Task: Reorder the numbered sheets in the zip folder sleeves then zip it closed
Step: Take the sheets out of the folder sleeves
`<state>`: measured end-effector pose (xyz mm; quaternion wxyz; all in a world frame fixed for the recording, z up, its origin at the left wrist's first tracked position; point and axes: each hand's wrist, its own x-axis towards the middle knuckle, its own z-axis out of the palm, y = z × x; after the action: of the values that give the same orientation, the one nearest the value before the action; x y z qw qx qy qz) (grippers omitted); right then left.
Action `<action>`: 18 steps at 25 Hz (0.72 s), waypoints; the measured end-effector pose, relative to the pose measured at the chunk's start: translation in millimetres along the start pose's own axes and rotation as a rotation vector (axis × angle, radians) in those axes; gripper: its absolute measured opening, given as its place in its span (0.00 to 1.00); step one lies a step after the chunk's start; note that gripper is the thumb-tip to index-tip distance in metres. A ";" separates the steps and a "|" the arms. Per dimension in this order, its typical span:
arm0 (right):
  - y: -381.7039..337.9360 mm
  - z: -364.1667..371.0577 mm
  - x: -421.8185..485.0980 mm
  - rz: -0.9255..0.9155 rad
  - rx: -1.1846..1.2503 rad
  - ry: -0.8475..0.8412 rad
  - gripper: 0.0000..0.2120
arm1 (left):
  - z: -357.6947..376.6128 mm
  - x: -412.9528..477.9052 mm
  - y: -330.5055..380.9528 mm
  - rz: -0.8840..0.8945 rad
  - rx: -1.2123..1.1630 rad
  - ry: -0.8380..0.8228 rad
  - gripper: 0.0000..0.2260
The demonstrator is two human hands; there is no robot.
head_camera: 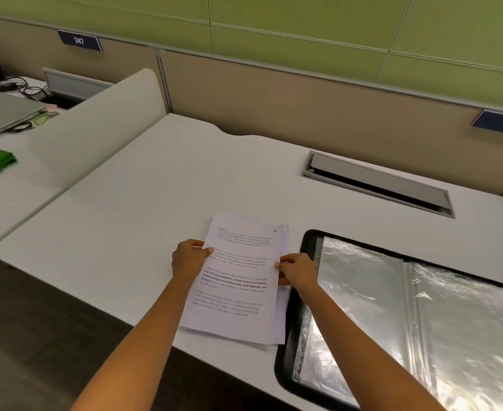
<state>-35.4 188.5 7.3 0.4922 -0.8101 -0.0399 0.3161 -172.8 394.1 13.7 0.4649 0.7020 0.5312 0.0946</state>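
Pinching the stack of printed sheets (238, 280) at both side edges — left hand (189, 258) and right hand (297, 269) — beside the open zip folder (312, 238), empty sleeves showing.

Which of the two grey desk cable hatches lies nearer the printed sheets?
The long grey hatch right of the printed white sheets, behind the open black zip folder; the other hatch sits far left, beyond the white divider.

The white printed paper sheets (238, 280) looked matt and thin; the clear plastic sleeves (458, 315) of the black-rimmed zip folder (281, 360) shone glossy and crinkled; the smooth white desk top (143, 209) was matt; its grey cable flap (374, 176) looked metallic.
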 end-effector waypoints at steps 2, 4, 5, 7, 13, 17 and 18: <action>0.2 -1.1 3.1 -0.014 -0.040 0.046 0.12 | 3.2 0.3 2.3 0.023 0.058 -0.008 0.22; 2.7 -3.6 6.5 -0.026 -0.093 0.074 0.13 | 8.4 -0.5 4.4 0.045 0.114 0.011 0.25; 4.5 -4.7 7.5 -0.032 -0.126 0.080 0.14 | 11.7 -1.3 5.3 0.061 0.153 0.041 0.27; 6.9 -7.8 6.3 -0.058 -0.188 0.101 0.14 | 19.2 -6.2 10.2 0.113 0.234 0.110 0.27; 22.0 -42.7 -4.1 -0.164 -0.401 0.249 0.16 | 70.2 -50.1 37.5 0.352 0.145 -0.046 0.15; 38.8 -75.7 -11.0 -0.129 -0.495 0.300 0.18 | 124.7 -92.5 53.8 0.432 0.200 -0.266 0.15; 42.8 -84.9 -14.4 -0.108 -0.529 0.310 0.18 | 138.0 -102.1 57.8 0.437 0.239 -0.306 0.16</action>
<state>-10.7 95.5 5.7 0.2804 -0.9454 -0.0883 0.1407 -90.9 232.5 18.2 0.4223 0.8556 0.2986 0.0221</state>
